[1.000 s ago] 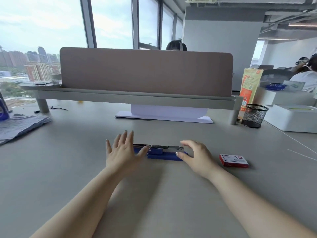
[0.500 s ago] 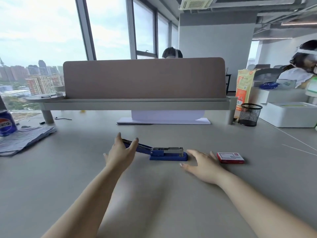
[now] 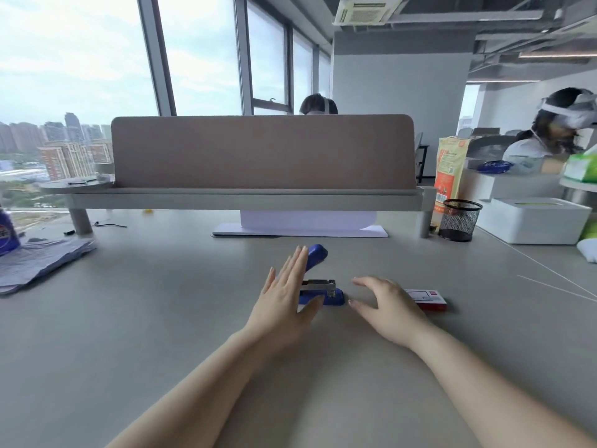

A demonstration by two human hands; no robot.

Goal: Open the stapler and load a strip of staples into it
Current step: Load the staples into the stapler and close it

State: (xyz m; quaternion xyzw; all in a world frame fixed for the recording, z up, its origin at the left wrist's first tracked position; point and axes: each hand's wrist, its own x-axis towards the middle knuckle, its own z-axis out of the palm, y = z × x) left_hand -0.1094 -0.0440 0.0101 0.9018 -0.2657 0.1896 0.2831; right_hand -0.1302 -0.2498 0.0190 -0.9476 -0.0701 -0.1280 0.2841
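While writing stays unreadable, left hand [image 3: 284, 305] flat against opened stapler [image 3: 318, 282], right hand [image 3: 384, 305] spread, holding nothing.

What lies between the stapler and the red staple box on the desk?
In the head view, the right hand lies between the stapler and the red staple box, overlapping the box's left end.

No text resolves: partial logo on blue can [image 3: 6, 231] at left edge, print on orange bag [image 3: 447, 169] and red box [image 3: 428, 299] too blurred.
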